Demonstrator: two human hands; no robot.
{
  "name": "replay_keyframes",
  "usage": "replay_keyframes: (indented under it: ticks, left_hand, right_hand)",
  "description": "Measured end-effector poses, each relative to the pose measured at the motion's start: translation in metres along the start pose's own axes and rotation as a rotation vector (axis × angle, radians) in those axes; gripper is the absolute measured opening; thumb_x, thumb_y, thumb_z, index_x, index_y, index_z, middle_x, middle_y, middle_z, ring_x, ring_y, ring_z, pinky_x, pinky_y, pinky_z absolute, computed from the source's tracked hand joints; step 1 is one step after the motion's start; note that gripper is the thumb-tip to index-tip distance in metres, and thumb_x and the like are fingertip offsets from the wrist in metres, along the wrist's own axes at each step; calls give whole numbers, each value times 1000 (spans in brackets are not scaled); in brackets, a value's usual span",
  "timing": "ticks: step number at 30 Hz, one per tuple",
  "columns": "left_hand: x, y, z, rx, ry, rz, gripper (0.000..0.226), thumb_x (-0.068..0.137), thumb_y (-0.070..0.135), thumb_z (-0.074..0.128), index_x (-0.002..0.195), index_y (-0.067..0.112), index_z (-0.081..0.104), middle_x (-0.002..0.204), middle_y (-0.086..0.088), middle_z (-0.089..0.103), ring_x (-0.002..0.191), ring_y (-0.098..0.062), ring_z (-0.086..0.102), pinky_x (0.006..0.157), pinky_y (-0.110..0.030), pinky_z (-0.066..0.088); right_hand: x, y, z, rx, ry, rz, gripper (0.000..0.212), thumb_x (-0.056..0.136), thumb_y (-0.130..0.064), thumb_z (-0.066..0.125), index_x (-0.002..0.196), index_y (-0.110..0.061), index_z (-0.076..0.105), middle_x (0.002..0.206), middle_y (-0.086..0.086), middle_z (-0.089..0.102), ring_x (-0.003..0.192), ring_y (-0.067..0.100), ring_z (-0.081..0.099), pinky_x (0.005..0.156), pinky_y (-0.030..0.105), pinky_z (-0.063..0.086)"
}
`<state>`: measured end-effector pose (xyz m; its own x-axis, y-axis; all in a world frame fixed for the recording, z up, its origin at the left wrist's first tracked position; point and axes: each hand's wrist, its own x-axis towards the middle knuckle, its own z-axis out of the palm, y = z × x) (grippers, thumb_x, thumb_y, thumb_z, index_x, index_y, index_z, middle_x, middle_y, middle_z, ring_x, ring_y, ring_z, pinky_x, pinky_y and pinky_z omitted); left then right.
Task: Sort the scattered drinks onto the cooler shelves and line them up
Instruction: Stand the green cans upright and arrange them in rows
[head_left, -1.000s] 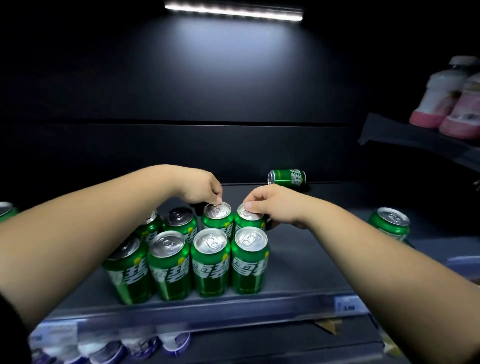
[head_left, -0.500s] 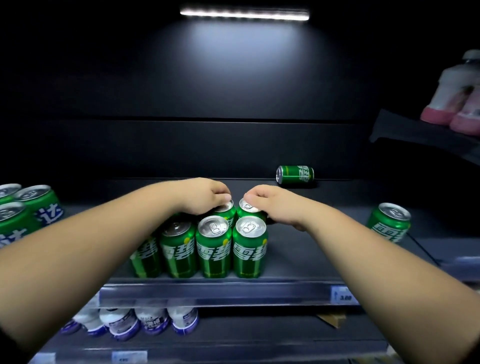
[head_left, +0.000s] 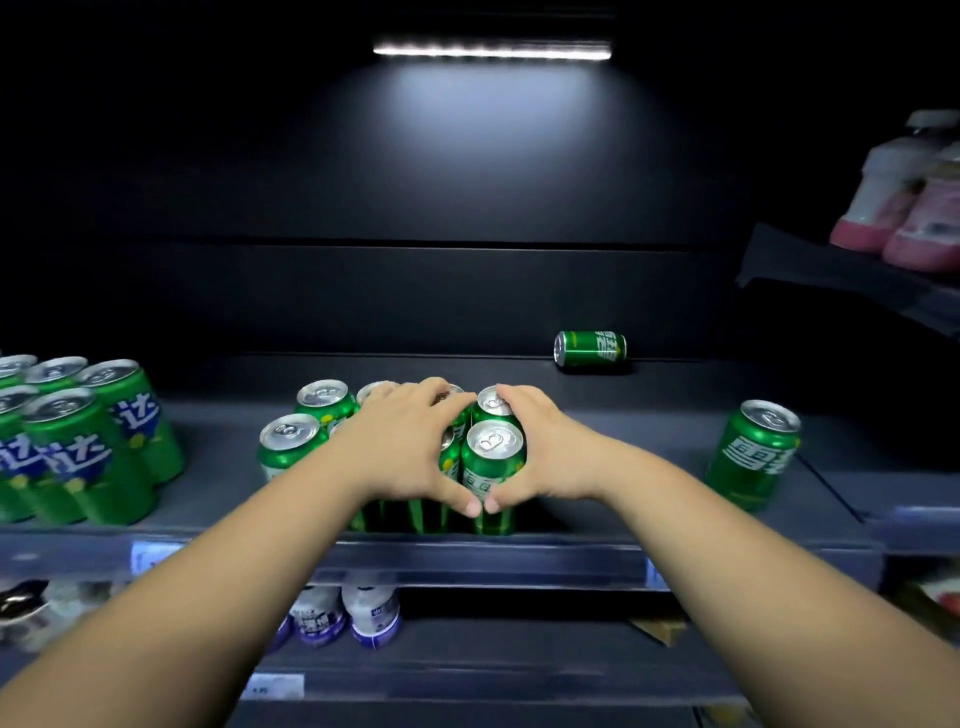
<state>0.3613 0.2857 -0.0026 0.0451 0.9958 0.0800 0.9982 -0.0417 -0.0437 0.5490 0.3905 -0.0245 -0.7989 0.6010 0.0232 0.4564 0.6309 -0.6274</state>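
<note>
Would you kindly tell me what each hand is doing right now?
Left hand: cupped against the green can cluster, pressing, not lifting.
Right hand: cupped around the cluster's right side, thumbs touching.

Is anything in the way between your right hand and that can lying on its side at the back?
Nothing visible. The shelf is bare between the right hand and the tipped can behind it.

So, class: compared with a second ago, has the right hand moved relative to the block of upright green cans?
Yes. The right hand has come forward and down from the back can tops to wrap the front right can of the block.
</note>
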Motion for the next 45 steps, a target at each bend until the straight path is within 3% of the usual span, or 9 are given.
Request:
replay_keyframes:
  ticks: [7,12,19,25,29,32,36,39,45]
  left_hand:
    - [0,3,0,-6,-27,-38,126,49,92,62,154,34,21,153,7,32,136,-22,39,110,-42,26]
    - [-6,4,1,6,-21,-34,123,52,92,58,154,33,23,155,7,31,137,-20,38,111,-43,25]
    - [2,-11,-5,-403,-15,-99,105,50,93,50,140,39,47,143,10,48,132,-17,45,111,-43,36]
    - [19,12,-15,-390,88,79,92,59,82,50,135,32,54,137,8,54,129,-16,48,109,-40,40]
    - [24,55,-18,-348,132,196,80,69,74,58,137,32,52,137,11,52,126,-15,50,102,-35,41]
    - [36,78,-15,-313,108,240,88,63,80,46,137,32,51,139,9,53,130,-16,48,106,-42,42]
    - [51,103,-15,-246,102,233,81,72,70,63,141,31,48,141,7,51,132,-18,46,108,-37,39]
    - [56,114,-12,-221,80,191,90,65,77,54,142,29,46,142,5,51,132,-18,46,109,-35,37]
    - [60,117,-13,-164,131,29,94,61,81,50,141,31,47,141,6,53,132,-18,46,108,-35,38]
  right_hand:
    - [-3,5,6,-12,18,39,144,38,-55,89,157,-26,14,158,-14,14,143,11,27,118,32,30]
    - [-22,13,20,100,41,87,143,52,-48,94,157,-40,-3,168,-6,-4,154,11,1,124,44,18]
    - [-61,32,16,181,347,180,97,74,-39,86,151,-41,27,152,-17,28,137,9,41,110,44,43]
    - [-94,48,4,207,740,243,57,80,-24,81,125,-39,51,131,-10,48,116,9,56,96,44,53]
    - [-129,73,-7,195,1004,355,55,77,-17,80,119,-35,50,124,-3,50,108,13,58,97,42,51]
    - [-145,95,-29,207,1131,433,65,72,-13,82,123,-30,45,124,3,46,104,17,57,98,43,50]
    - [-151,129,-61,231,968,542,84,69,-13,85,139,-21,41,128,6,47,117,24,53,104,43,45]
    - [-151,147,-73,263,747,517,95,58,-23,86,140,-32,39,128,-3,53,117,20,57,103,46,48]
    - [-138,166,-100,197,610,401,71,68,-13,88,127,-29,51,113,-3,66,101,17,64,87,32,51]
